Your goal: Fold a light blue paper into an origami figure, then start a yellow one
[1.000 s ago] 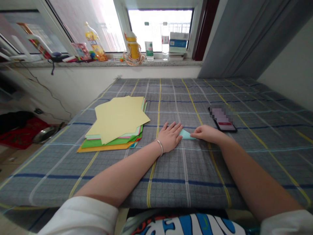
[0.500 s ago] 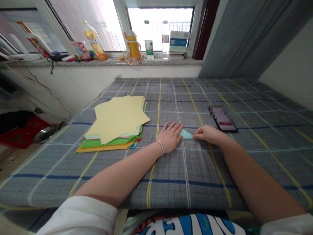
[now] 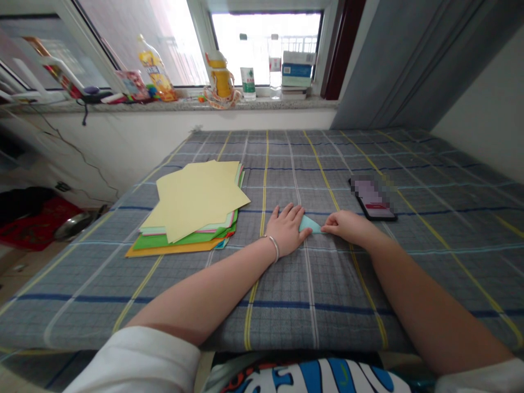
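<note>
A small folded piece of light blue paper [image 3: 310, 224] lies on the grey plaid cloth [image 3: 327, 273] between my hands. My left hand [image 3: 286, 228], with a thin bracelet at the wrist, lies flat with fingers stretched out, pressing the paper's left part. My right hand [image 3: 347, 225] has its fingers curled and pressed together onto the paper's right tip. Most of the paper is hidden under the two hands.
A stack of coloured paper sheets [image 3: 192, 207], yellow on top, lies to the left. A phone [image 3: 373, 197] lies just beyond my right hand. Bottles [image 3: 221, 76] and boxes [image 3: 298, 73] line the window sill at the back. The floor drops off at the left edge.
My right hand has slid a little to the left along the blue paper, so less of the paper shows. My left hand has stayed flat in place.
</note>
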### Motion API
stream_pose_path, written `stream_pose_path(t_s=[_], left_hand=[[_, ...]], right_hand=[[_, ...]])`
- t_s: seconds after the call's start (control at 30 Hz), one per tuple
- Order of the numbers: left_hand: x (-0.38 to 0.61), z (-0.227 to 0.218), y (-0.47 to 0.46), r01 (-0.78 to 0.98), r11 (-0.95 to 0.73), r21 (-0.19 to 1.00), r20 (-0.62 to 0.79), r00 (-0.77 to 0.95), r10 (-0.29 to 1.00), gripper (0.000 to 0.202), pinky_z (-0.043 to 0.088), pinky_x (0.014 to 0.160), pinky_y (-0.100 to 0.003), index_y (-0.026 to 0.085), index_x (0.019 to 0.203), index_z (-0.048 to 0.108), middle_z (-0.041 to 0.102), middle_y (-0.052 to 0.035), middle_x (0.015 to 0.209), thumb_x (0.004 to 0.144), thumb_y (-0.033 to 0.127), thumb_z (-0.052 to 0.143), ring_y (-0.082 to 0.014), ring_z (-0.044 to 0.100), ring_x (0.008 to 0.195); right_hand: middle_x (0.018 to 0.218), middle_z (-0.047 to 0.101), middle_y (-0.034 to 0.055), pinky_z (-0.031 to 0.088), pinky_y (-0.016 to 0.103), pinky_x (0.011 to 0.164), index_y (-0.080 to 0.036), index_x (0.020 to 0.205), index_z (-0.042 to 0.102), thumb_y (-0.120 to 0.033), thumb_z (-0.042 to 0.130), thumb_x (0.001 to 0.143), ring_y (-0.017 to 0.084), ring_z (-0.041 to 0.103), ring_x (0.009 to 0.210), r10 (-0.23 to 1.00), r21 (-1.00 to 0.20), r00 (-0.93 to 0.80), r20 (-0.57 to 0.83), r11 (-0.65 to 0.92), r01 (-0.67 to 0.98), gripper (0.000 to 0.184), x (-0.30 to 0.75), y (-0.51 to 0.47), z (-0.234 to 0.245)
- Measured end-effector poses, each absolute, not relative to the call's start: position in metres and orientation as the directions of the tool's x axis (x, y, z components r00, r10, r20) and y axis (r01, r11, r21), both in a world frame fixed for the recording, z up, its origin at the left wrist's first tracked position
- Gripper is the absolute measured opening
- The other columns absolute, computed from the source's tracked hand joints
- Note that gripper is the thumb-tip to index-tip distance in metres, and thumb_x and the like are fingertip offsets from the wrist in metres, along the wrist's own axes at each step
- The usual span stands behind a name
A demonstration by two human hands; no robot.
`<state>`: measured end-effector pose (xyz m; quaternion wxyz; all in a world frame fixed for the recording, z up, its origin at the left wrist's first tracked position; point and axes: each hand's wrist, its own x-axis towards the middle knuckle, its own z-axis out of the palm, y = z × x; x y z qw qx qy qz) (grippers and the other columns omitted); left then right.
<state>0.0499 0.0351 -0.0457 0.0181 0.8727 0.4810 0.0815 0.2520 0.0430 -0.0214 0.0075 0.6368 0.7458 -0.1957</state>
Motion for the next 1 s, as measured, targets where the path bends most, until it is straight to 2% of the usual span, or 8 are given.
stream_pose_path(t_s=[0.13, 0.33, 0.63, 0.87, 0.93, 1.0], left_hand=[[0.051, -0.046, 0.034, 0.838, -0.537, 0.102, 0.129, 0.524, 0.842, 0.062, 0.022, 0.114, -0.052, 0.016, 0.143, 0.035, 0.036, -0.0044, 0.15, 0.094, 0.054, 0.031, -0.0249, 0.026, 0.14], [0.05, -0.048, 0.035, 0.836, -0.537, 0.115, 0.133, 0.523, 0.842, 0.061, 0.021, 0.114, -0.051, 0.016, 0.143, 0.035, 0.036, -0.0052, 0.15, 0.095, 0.053, 0.031, -0.0251, 0.025, 0.14], [0.049, -0.048, 0.043, 0.827, -0.536, 0.169, 0.085, 0.529, 0.844, 0.064, 0.018, 0.115, -0.049, 0.018, 0.144, 0.033, 0.035, -0.0062, 0.15, 0.092, 0.056, 0.036, -0.0244, 0.022, 0.142], [0.048, -0.047, 0.042, 0.826, -0.539, 0.167, 0.086, 0.532, 0.842, 0.063, 0.019, 0.115, -0.051, 0.018, 0.143, 0.033, 0.034, -0.007, 0.15, 0.093, 0.055, 0.035, -0.0253, 0.021, 0.142], [0.048, -0.048, 0.042, 0.825, -0.54, 0.166, 0.086, 0.534, 0.841, 0.062, 0.019, 0.115, -0.051, 0.018, 0.143, 0.033, 0.034, -0.0072, 0.15, 0.092, 0.055, 0.035, -0.0256, 0.021, 0.142], [0.048, -0.048, 0.042, 0.822, -0.545, 0.165, 0.09, 0.538, 0.838, 0.063, 0.019, 0.115, -0.051, 0.018, 0.143, 0.033, 0.034, -0.0072, 0.15, 0.092, 0.055, 0.035, -0.0257, 0.021, 0.142]], right_hand=[[0.065, 0.067, 0.0034, 0.031, 0.027, 0.053, -0.019, 0.07, 0.066, -0.04, 0.057, 0.081, 0.014, 0.054, 0.058, 0.948, -0.298, -0.209, -0.241, 0.133, 0.945, 0.026, 0.253, 0.041, -0.022], [0.065, 0.066, 0.0026, 0.034, 0.026, 0.052, -0.018, 0.072, 0.068, -0.039, 0.061, 0.078, 0.014, 0.055, 0.057, 0.918, -0.434, -0.234, -0.32, 0.078, 0.898, 0.023, 0.259, 0.041, -0.021], [0.057, 0.058, -0.0017, 0.031, 0.022, 0.039, -0.019, 0.074, 0.058, -0.034, 0.064, 0.073, 0.009, 0.046, 0.042, 0.888, -0.497, -0.168, -0.428, -0.077, 0.864, 0.016, 0.261, 0.048, -0.024], [0.055, 0.054, -0.0041, 0.029, 0.022, 0.038, -0.018, 0.081, 0.059, -0.027, 0.061, 0.073, 0.008, 0.042, 0.039, 0.871, -0.513, -0.197, -0.45, -0.072, 0.855, 0.012, 0.269, 0.047, -0.017], [0.055, 0.052, -0.0042, 0.03, 0.021, 0.04, -0.018, 0.086, 0.061, -0.029, 0.06, 0.075, 0.008, 0.042, 0.042, 0.873, -0.577, -0.255, -0.416, -0.036, 0.816, 0.016, 0.269, 0.045, -0.012], [0.059, 0.055, -0.0023, 0.034, 0.021, 0.046, -0.017, 0.089, 0.062, -0.031, 0.057, 0.077, 0.01, 0.047, 0.049, 0.924, -0.676, -0.293, -0.247, 0.053, 0.735, 0.019, 0.263, 0.043, -0.009]])
